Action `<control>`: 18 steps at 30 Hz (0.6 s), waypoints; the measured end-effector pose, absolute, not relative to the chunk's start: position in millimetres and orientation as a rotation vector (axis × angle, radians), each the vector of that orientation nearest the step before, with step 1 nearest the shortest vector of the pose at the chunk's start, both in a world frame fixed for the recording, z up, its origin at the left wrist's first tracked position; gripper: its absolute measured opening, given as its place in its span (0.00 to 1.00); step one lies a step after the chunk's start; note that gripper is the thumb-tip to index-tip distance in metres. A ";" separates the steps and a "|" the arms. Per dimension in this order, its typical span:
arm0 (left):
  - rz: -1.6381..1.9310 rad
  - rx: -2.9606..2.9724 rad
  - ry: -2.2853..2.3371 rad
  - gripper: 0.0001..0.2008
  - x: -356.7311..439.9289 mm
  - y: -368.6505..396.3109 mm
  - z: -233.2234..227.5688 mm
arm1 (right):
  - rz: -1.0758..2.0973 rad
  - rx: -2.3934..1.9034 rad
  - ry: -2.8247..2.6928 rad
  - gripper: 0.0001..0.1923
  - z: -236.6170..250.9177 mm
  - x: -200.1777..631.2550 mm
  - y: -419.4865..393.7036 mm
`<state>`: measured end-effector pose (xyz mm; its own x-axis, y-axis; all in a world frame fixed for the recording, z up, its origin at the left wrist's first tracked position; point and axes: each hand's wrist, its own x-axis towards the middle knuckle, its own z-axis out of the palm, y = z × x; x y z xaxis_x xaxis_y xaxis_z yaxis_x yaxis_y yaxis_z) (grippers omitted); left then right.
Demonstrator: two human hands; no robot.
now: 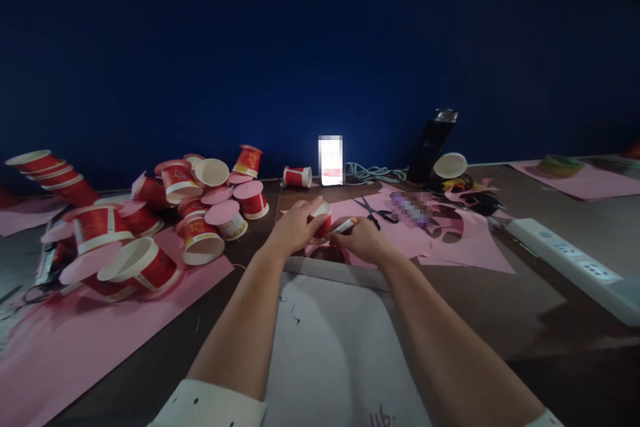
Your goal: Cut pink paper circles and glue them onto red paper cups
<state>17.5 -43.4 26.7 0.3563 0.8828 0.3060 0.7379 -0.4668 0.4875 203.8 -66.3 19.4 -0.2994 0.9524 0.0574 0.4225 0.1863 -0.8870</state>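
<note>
My left hand (294, 228) is closed around a red paper cup (323, 219), its white end facing up, over the pink paper (345, 208). In my right hand (366, 239) is a white pen or marker (345, 225) with an orange end, close to the cup's right side. The fingers partly hide both the cup and the pen. Just beyond my right hand lie dark-handled scissors (383, 213). Below my wrists rests a white board or box lid (340, 333) with a few marks on it.
Many red paper cups (203, 240), several with pink paper discs, are heaped at left on pink paper (125, 327). A lit phone (331, 161) stands by the dark blue wall. A black bottle (434, 140), coiled cable (375, 173) and power strip (570, 267) are on the right.
</note>
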 end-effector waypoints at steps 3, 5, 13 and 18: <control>0.785 2.346 1.450 0.29 18.2 -44.1 27.5 | 1.092 -1.306 -1.851 0.09 14.2 196.4 -68.6; 0.783 2.336 1.461 0.28 18.6 -44.4 27.7 | 1.074 -1.317 -1.879 0.10 10.5 193.7 -69.2; 0.782 2.348 1.463 0.28 18.2 -43.1 26.5 | 1.042 -1.367 -1.937 0.13 9.6 194.0 -69.2; 0.783 2.358 1.448 0.28 17.7 -43.0 26.3 | 0.990 -1.422 -1.929 0.12 13.3 197.4 -67.8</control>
